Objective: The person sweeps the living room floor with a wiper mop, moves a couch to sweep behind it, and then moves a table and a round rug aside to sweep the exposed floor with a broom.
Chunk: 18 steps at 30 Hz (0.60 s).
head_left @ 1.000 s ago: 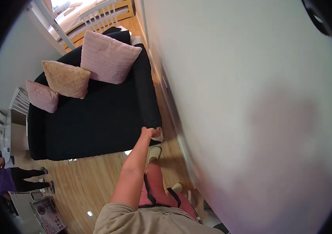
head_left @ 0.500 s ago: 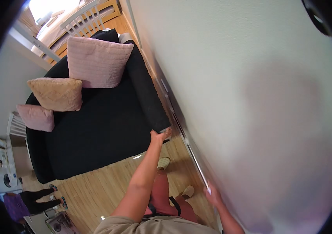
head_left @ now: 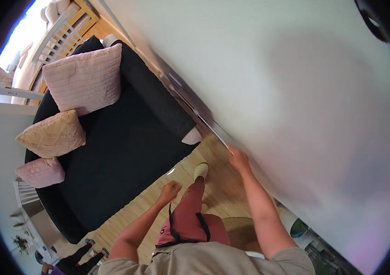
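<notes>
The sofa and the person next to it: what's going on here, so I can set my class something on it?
A person is holding one end of a long thin pole in the right hand, close along the wall. The left hand is curled above the floor, in front of the sofa, with nothing visible in it. Three cushions lie on the sofa. Another person is partly in view at the lower left.

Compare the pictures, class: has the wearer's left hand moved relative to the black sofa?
Yes. Earlier it gripped the front end of the armrest; now the left hand is off the black sofa, closer to the wearer's body.
</notes>
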Motion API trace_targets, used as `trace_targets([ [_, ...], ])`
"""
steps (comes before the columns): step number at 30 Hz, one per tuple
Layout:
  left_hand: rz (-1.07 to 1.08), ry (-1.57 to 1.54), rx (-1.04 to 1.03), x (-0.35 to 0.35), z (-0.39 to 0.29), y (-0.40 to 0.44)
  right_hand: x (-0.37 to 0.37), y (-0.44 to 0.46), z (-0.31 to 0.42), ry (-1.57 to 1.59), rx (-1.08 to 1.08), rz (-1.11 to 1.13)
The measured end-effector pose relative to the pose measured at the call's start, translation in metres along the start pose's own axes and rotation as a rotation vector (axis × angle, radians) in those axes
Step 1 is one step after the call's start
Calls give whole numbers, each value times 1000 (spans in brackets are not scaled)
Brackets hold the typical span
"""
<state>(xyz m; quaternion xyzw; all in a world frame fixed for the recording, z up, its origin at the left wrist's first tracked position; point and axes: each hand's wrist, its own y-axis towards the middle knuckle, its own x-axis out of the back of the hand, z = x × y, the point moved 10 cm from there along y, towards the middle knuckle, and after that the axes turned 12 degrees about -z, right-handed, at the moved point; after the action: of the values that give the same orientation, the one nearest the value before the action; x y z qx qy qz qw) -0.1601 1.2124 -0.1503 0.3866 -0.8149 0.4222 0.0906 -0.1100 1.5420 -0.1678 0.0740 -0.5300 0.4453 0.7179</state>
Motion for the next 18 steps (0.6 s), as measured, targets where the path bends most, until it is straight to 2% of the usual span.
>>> trace_targets([
  [1, -80, 273, -216, 15, 22, -22, 11, -39, -21, -71, 13, -51],
  [2, -31, 421, -271, 21, 51, -48, 17, -89, -47, -139, -78, 44],
  [3, 305, 705, -561, -1, 96, -82, 38, -141, -54, -46, 21, -171],
  [4, 498, 484, -406, 13, 116, -112, 25, -196, -92, -154, -137, -13],
  [5, 685, 263, -240, 24, 129, -149, 22, -254, -113, -238, -171, -4],
  [6, 698, 280, -263, 35, 143, -171, 18, -314, -127, -202, -59, -172],
  [8, 842, -165, 285, 42, 193, -224, 0, -424, -153, -316, -399, 146],
  [10, 866, -183, 276, 50, 213, -261, -29, -506, -149, -93, -416, 165],
  [12, 878, -208, 244, 54, 226, -285, -107, -584, -147, 372, -608, 360],
  [14, 850, -284, 251, 68, 240, -316, -142, -644, -92, 782, -776, 429],
  [16, 886, -205, 174, 85, 256, -349, -129, -678, -38, 944, -776, 295],
  [17, 851, -311, 206, 87, 277, -359, -177, -708, -53, 1218, -864, 296],
  [18, 816, -418, 236, 91, 291, -366, -171, -719, -41, 1229, -856, 288],
])
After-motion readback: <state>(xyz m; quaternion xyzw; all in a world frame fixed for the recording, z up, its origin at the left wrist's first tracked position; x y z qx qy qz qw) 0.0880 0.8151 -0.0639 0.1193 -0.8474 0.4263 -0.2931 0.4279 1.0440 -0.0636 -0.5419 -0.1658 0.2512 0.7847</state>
